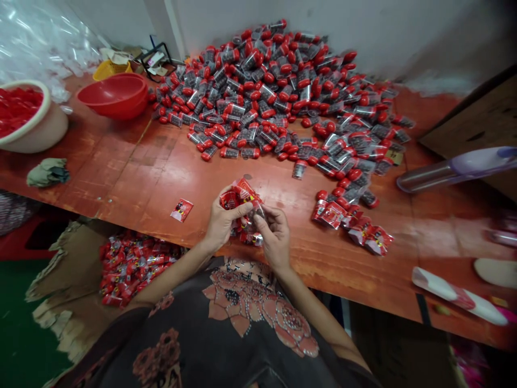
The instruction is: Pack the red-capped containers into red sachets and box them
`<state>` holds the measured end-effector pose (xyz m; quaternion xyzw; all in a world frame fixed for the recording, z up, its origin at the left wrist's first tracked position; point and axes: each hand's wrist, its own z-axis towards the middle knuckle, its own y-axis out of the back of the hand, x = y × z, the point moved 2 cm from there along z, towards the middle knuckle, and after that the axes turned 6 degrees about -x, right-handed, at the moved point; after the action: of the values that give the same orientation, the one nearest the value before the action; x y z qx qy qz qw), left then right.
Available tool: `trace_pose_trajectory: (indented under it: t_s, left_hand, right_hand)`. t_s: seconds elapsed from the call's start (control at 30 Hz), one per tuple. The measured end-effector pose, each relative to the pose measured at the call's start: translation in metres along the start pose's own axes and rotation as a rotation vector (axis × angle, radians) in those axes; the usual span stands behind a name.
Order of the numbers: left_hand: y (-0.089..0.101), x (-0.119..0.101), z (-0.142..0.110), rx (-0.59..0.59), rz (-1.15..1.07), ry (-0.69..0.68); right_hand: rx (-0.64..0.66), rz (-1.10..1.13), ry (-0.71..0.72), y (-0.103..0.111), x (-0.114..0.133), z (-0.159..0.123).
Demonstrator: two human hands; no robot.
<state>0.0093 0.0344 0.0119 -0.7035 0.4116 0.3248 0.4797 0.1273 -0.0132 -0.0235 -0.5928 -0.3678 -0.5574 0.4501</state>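
Observation:
Near the table's front edge my two hands meet in front of my body. Red printed packets (244, 189) are bunched in my left hand (221, 222), whose thumb lies across them. My right hand (276, 233) is closed, thumb and fingers pinching a small clear container (255, 209) with dark contents, right against the packets. The fingers partly cover it, so its lower end is hidden. One flat red packet (181, 210) lies on the table to the left. Several more red packets (369, 234) form a row to the right.
A large heap of clear red-capped containers (258, 91) spreads over the back of the wooden table (133, 178). At left stand a red bowl (115, 94) and a white tub (44, 124). Below, a cardboard box (67, 285) holds red packets. A purple-and-clear tube (452, 167) lies right.

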Motion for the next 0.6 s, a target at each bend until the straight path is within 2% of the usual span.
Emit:
trace_pose_trajectory:
  t_s: [0.27,0.47,0.6]
  left_hand:
    - [0.000,-0.009,0.006,-0.045,0.007,-0.024]
    - [-0.005,-0.001,0.000,0.025,0.046,-0.017]
    - [-0.006,0.008,-0.003,0.053,0.057,0.047]
  right_hand:
    - [0.007,-0.088,0.224,0.003,-0.010,-0.005]
    - [-0.008,-0.035,0.093,-0.001,-0.007,-0.009]
    - [0.040,-0.060,0.101,-0.002,-0.003,-0.006]
